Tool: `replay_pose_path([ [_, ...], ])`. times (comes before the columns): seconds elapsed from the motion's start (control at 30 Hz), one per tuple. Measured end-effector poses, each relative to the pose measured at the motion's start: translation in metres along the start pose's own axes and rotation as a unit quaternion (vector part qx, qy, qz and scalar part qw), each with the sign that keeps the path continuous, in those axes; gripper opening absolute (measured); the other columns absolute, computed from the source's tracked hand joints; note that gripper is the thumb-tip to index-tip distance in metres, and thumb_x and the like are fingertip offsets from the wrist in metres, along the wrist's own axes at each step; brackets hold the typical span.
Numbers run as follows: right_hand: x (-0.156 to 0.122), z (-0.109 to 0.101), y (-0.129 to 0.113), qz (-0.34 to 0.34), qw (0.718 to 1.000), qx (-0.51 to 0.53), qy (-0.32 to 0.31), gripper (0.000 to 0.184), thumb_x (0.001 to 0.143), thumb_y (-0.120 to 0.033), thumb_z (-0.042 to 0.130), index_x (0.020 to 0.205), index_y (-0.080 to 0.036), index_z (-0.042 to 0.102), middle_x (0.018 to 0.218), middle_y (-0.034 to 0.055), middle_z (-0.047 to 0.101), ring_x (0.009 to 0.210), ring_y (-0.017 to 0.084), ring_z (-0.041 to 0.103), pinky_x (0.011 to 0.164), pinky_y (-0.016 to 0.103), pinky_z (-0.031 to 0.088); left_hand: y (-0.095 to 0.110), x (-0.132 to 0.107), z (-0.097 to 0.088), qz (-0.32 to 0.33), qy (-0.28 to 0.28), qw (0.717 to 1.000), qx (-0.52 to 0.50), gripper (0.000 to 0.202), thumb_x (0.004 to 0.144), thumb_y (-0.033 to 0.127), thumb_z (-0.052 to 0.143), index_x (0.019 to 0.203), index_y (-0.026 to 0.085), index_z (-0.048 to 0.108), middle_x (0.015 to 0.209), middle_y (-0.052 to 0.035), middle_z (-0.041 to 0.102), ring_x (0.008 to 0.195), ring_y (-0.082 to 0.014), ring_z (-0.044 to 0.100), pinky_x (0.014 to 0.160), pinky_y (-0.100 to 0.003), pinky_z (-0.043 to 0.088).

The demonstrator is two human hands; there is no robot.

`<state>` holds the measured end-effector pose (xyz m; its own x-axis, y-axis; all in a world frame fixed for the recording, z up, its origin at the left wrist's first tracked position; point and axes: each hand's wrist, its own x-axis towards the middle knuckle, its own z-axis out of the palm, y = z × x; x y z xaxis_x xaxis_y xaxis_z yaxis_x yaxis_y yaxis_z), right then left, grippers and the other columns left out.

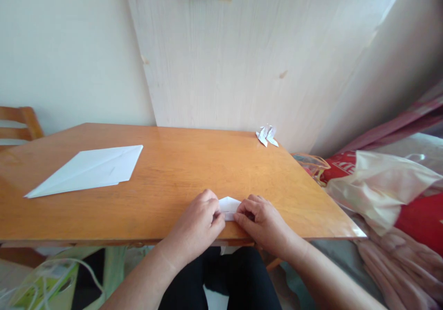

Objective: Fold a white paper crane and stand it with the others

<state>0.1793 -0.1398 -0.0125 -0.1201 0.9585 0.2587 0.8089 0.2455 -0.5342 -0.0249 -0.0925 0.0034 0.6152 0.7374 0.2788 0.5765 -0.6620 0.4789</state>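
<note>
A small piece of folded white paper lies close to the table's front edge, its top coming to a blunt point. My left hand pinches its left side, fingers curled and thumb pressed in. On the opposite side, my right hand grips the paper between thumb and fingers. Both hands rest low on the tabletop, and they cover the paper's two ends. Far to the left is a larger folded white sheet, lying flat with a diagonal crease. Several small folded paper pieces sit at the back right corner.
The wooden table reaches back to a pale wall panel. A wooden chair stands at the far left. Plastic bags and red cloth are heaped right of the table. Another clear bag is below its left front edge.
</note>
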Motion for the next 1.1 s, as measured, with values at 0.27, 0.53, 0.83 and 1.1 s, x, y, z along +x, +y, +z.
replay_pose_path([
  [0.27, 0.0011, 0.0054, 0.0023, 0.017, 1.0, -0.016, 0.003, 0.018, 0.09, -0.026, 0.063, 0.074, -0.021, 0.058, 0.079, 0.0015, 0.062, 0.077, 0.018, 0.054, 0.07, 0.031, 0.035, 0.0015, -0.0005, 0.0019, -0.025, -0.012, 1.0, -0.009, 0.017, 0.088, 0.011, 0.049, 0.074, 0.021, 0.048, 0.091, -0.0035, 0.053, 0.086, -0.0182, 0.055, 0.078, -0.034, 0.047],
  [0.53, 0.003, 0.0023, -0.0044, 0.038, 0.998, -0.042, -0.01, 0.015, 0.088, -0.024, 0.064, 0.076, -0.021, 0.057, 0.08, 0.0019, 0.062, 0.077, 0.019, 0.054, 0.068, 0.032, 0.034, -0.0001, 0.0005, 0.0051, -0.042, -0.021, 0.999, 0.014, 0.016, 0.088, 0.013, 0.051, 0.075, 0.021, 0.047, 0.092, -0.0037, 0.053, 0.089, -0.0201, 0.054, 0.08, -0.036, 0.047],
  [0.83, 0.0009, 0.0052, -0.0024, 0.03, 0.998, -0.064, -0.004, 0.02, 0.091, -0.024, 0.06, 0.073, -0.021, 0.052, 0.079, 0.0023, 0.061, 0.075, 0.019, 0.054, 0.067, 0.033, 0.034, -0.0002, 0.0028, 0.0035, -0.03, -0.025, 0.999, 0.018, 0.016, 0.088, 0.013, 0.05, 0.074, 0.02, 0.049, 0.092, -0.0041, 0.054, 0.089, -0.0196, 0.054, 0.076, -0.035, 0.047],
  [1.1, -0.0004, 0.0064, -0.0022, 0.02, 0.996, -0.086, -0.001, 0.019, 0.092, -0.024, 0.057, 0.074, -0.021, 0.052, 0.08, 0.0033, 0.061, 0.076, 0.02, 0.055, 0.069, 0.034, 0.035, 0.0009, 0.0045, 0.0029, -0.02, -0.025, 0.999, 0.035, 0.015, 0.09, 0.013, 0.048, 0.077, 0.02, 0.049, 0.092, -0.0046, 0.054, 0.087, -0.0194, 0.053, 0.073, -0.034, 0.046],
])
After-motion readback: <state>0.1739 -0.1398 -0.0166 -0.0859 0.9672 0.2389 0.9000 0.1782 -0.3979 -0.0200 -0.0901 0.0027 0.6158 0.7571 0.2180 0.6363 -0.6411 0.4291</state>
